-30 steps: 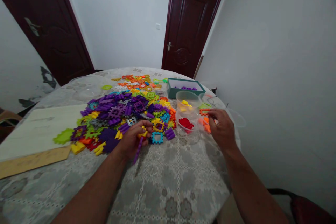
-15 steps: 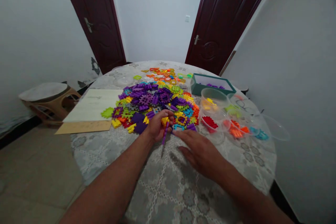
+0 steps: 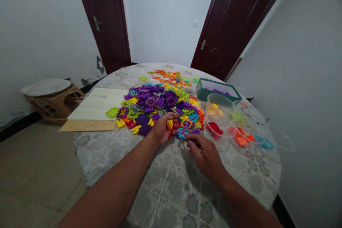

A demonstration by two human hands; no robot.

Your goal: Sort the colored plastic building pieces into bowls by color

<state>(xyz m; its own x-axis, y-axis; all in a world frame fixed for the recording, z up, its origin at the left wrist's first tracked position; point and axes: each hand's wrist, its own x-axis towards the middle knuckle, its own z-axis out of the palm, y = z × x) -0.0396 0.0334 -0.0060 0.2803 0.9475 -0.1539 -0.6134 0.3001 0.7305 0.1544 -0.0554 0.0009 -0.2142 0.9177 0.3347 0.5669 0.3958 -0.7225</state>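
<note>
My left hand (image 3: 162, 128) is closed at the near edge of a pile of plastic building pieces (image 3: 152, 101). Between its fingers show a yellow piece (image 3: 170, 124) and a thin red piece (image 3: 171, 131), seen edge-on. My right hand (image 3: 207, 153) is just to the right, palm down, with thumb and index finger bent and slightly apart. Its index fingertip is at a light blue piece (image 3: 182, 134) on the pile's near edge; whether it touches is unclear. Purple pieces lie just behind the blue one.
Right of the pile are clear plastic tubs with yellow pieces (image 3: 214, 109), red pieces (image 3: 215, 129) and orange pieces (image 3: 242, 137). A green box (image 3: 204, 94) holding purple pieces stands behind them. A pale board (image 3: 98, 105) lies left on the patterned tablecloth (image 3: 165, 185). Beside the table stands a stool (image 3: 50, 92).
The thin purple piece hanging below my left hand no longer shows there; a red one shows instead. My right hand's fingers, stretched out before, are now bent. The view has tilted up slightly.
</note>
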